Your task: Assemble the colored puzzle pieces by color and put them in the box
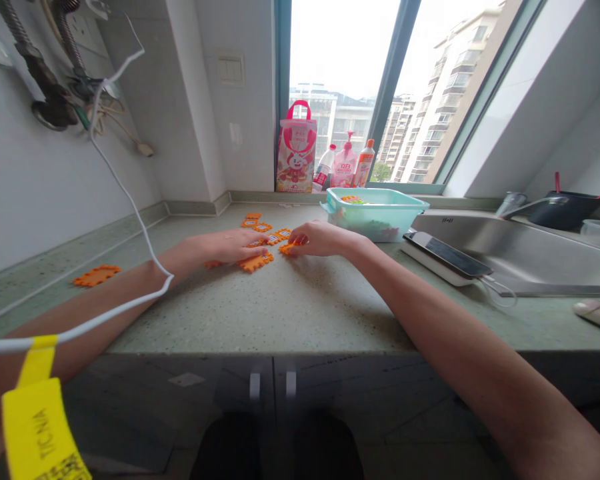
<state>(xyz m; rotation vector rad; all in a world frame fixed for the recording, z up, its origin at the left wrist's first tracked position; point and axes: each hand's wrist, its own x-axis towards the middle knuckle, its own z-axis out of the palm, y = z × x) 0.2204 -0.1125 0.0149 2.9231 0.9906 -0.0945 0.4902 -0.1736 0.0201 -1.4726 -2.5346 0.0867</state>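
My left hand (223,247) lies low over the counter with its fingers stretched out, resting on or just above some orange puzzle pieces. One larger orange piece with toothed edges (257,263) shows beside its thumb. Close by on the right, the bent fingers of my right hand (323,239) pinch a small orange puzzle piece (288,249) at the counter surface. Beyond the hands are several more orange pieces (263,227), some with pale printed labels. A separate orange piece (97,275) lies past my left forearm.
A turquoise plastic tub (380,220) with mixed pieces stands right of my right hand. A phone (447,255) on a white block sits beside the steel sink (530,263). A white cable (125,190) hangs across my left forearm. Bottles (344,167) and a pink bag (296,160) line the windowsill.
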